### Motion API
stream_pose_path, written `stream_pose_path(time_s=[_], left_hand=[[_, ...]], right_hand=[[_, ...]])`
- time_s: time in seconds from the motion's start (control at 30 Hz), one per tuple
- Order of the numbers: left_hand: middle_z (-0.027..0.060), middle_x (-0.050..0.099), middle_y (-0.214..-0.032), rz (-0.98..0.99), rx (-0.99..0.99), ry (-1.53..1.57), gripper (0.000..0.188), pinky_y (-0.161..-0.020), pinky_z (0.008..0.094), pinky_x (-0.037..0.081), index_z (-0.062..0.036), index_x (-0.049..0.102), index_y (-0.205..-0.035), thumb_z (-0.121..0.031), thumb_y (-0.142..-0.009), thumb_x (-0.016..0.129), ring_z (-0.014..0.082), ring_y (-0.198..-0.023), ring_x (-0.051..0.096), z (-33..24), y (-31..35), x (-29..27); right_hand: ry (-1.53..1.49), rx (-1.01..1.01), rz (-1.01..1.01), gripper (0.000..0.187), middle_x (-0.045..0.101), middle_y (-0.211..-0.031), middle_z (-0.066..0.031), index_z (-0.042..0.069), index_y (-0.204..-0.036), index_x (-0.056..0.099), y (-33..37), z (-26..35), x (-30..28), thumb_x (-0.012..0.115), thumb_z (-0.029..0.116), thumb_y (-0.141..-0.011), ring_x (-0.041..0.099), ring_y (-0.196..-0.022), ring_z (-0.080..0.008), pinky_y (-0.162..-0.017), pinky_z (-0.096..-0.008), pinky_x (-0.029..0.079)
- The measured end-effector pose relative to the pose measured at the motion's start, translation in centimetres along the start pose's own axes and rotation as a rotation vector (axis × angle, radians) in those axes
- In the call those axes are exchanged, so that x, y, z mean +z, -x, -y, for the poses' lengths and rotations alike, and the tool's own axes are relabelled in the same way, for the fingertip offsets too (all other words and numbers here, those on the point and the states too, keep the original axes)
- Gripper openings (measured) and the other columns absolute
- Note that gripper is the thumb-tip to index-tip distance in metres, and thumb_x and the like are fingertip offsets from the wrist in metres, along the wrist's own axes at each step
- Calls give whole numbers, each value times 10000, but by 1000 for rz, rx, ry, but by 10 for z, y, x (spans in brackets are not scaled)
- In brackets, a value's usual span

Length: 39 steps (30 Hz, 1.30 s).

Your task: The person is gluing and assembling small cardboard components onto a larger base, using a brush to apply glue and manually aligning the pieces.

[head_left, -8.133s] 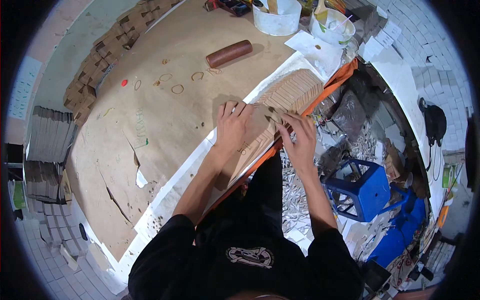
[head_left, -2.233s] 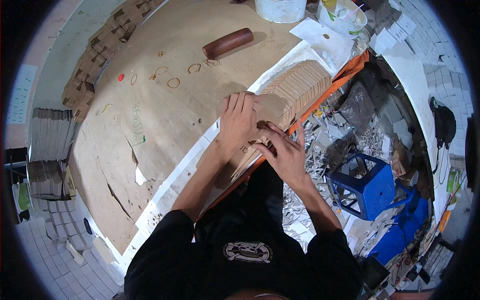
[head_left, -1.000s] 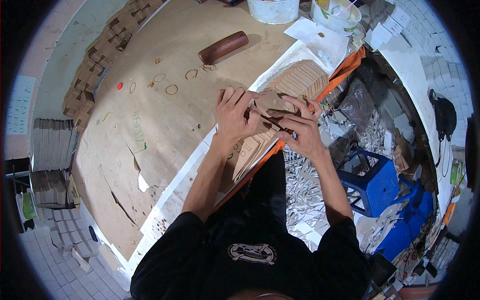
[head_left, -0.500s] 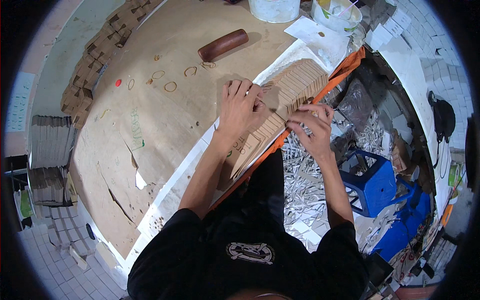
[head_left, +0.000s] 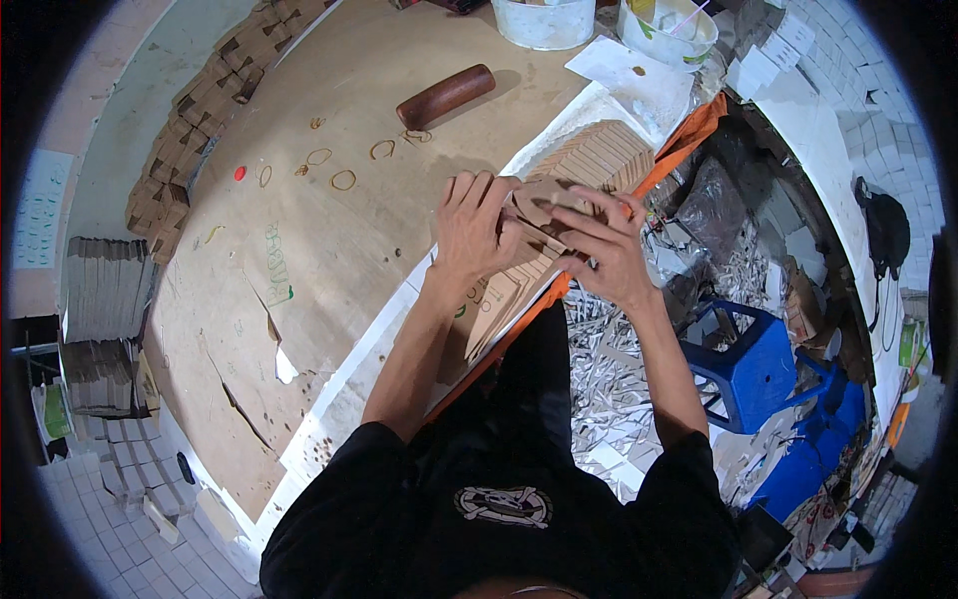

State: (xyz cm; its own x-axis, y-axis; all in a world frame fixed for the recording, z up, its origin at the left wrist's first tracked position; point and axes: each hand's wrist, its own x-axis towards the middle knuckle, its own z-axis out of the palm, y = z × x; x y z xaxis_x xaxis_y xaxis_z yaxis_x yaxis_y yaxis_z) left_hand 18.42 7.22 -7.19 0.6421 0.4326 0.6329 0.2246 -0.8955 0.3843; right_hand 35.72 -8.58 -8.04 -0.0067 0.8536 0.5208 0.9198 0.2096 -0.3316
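Observation:
A row of overlapping brown cardboard pieces (head_left: 591, 153) lies fanned along the table's right edge, with more of them (head_left: 499, 299) nearer my body. Between the two groups, one cardboard piece (head_left: 544, 198) is lifted or folded under my hands. My left hand (head_left: 475, 225) is closed at that piece's left edge, fingers curled and thumb bent in. Over its right side reaches my right hand (head_left: 609, 250), with fingers spread and fingertips at the cardboard. Part of the piece is hidden by my fingers.
A dark brown wooden cylinder (head_left: 445, 97) and several rubber bands (head_left: 342, 180) lie on the table. White tubs (head_left: 544, 24) stand at the far edge. Orange cloth (head_left: 689, 140) lines the right edge. Blue stools (head_left: 743, 364) and paper scraps (head_left: 604, 399) are on the floor. Cardboard stacks (head_left: 105, 290) stand left.
My right hand has moved up and left over the cardboard, its fingers spreading. A cardboard piece between my hands now shows a broader face. My left hand has shifted slightly down.

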Motion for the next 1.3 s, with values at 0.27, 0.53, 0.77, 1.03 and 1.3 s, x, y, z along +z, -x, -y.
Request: stream_pose_path(time_s=[0.27, 0.53, 0.77, 1.03, 1.3], left_hand=[[107, 544, -957, 103, -36, -133, 309, -860, 427, 416, -89, 659, -985, -197, -695, 666, 299, -951, 528, -3, -9, 12], [136, 606, -1085, 75, -58, -46, 313, -933, 491, 464, -87, 675, -996, -233, -730, 753, 367, -1069, 566, 16, 4, 15], [167, 577, -948, -77, 12, 93, 360, -854, 499, 487, -56, 652, -954, -307, -701, 702, 353, -968, 575, 9, 7, 44], [123, 558, -918, -112, 92, 7, 369, -815, 483, 489, -44, 600, -935, -289, -670, 673, 313, -955, 561, 13, 9, 38], [88, 548, -792, -252, 182, 30, 271, -754, 455, 468, -116, 671, -914, -311, -727, 652, 295, -875, 563, 14, 2, 46]], right_hand=[[76, -88, 6, 393, 759, -1194, 76, 154, -990, 811, 10, -15, -5, 663, 507, -906, 541, -1344, -191, -1126, -489, 236], [42, 115, -221, 207, 739, -1180, -14, 143, -1046, 795, -9, -16, 2, 779, 151, -840, 629, -1144, -260, -1035, -416, 407], [234, -141, -164, 264, 687, -1343, -81, 79, -1192, 758, 5, -36, 4, 612, 227, -1030, 616, -1218, -341, -1042, -467, 457], [89, -114, -75, 390, 729, -1269, -81, 33, -1222, 745, 5, -38, 13, 457, 272, -1111, 570, -1278, -326, -1106, -488, 385], [-60, -78, -82, 496, 740, -1242, -78, 5, -1140, 754, 17, -69, 16, 416, 367, -1117, 558, -1298, -336, -1134, -532, 308]])
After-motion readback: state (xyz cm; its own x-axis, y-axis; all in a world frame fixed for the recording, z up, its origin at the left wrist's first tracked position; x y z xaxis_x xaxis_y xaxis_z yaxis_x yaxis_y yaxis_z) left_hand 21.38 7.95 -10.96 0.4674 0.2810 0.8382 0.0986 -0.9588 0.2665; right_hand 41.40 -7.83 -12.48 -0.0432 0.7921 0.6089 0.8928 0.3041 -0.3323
